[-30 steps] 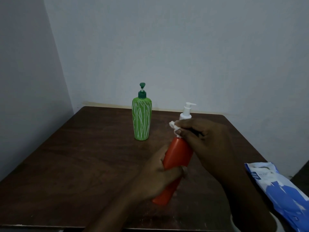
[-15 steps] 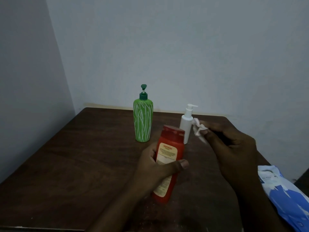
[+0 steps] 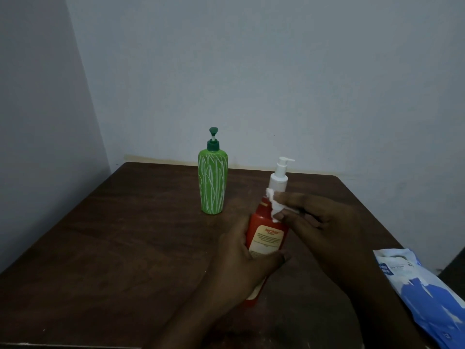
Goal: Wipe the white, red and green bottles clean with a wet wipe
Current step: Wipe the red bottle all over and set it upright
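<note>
The left hand [image 3: 241, 260] wraps around the middle of the red bottle [image 3: 266, 235], which leans over the dark wooden table [image 3: 113, 248] with its cream label facing the viewer. The right hand [image 3: 322, 222] pinches a crumpled white wet wipe [image 3: 275, 205] against the bottle's upper shoulder. The white pump bottle [image 3: 279, 176] stands upright just behind, the green pump bottle [image 3: 213, 180] upright farther left. A blue-and-white wipe packet [image 3: 427, 293] lies at the table's right edge.

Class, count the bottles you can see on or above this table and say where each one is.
3. The green pump bottle stands at the table's rear; the white pump bottle stands behind the hands; the red bottle is gripped by the left hand.
</note>
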The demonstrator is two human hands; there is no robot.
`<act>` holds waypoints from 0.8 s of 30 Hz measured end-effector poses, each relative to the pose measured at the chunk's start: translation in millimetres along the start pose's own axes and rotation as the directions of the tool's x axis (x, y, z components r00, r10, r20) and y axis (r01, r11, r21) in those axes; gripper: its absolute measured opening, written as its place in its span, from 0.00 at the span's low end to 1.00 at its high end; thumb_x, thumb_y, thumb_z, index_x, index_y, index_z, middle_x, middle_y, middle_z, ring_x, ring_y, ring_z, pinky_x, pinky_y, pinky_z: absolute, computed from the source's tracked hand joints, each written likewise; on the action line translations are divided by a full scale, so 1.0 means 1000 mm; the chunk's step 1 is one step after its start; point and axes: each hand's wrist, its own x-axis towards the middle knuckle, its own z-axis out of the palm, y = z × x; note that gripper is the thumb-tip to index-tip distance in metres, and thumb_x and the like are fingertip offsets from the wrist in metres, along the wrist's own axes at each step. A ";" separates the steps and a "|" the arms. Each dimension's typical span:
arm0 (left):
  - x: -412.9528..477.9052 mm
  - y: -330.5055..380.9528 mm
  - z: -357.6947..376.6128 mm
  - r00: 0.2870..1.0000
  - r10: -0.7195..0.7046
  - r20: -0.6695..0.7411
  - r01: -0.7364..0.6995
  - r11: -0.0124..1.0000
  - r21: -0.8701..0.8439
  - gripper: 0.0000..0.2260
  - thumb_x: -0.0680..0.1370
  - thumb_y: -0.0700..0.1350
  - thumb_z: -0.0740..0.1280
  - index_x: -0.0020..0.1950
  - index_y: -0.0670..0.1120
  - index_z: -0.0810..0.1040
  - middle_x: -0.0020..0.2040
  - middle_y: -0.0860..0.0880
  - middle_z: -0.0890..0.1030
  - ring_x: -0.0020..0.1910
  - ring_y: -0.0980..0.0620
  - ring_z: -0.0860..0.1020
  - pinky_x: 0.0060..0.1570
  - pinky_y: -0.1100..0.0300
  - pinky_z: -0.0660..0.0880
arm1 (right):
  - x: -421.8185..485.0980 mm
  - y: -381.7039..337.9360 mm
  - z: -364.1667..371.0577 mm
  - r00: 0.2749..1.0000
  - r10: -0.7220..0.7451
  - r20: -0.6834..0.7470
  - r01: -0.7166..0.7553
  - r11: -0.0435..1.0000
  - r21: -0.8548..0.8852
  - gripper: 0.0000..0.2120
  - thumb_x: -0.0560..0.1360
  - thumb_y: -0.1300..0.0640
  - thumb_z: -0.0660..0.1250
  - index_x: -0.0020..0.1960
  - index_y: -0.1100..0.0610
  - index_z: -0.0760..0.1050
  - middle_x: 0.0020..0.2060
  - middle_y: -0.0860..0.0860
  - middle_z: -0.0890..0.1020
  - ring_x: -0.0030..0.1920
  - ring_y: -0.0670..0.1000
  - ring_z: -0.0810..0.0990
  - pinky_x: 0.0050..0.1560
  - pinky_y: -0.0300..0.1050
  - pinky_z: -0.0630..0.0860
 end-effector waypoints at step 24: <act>0.010 0.001 0.006 0.999 0.051 0.003 -0.051 0.997 0.051 0.28 0.72 0.49 0.80 0.63 0.69 0.70 0.58 0.60 0.83 0.56 0.61 0.83 0.54 0.59 0.83 | 0.003 0.000 0.001 0.993 0.036 -0.115 -0.038 0.999 -0.018 0.13 0.74 0.57 0.69 0.59 0.50 0.79 0.53 0.44 0.82 0.56 0.35 0.77 0.51 0.25 0.73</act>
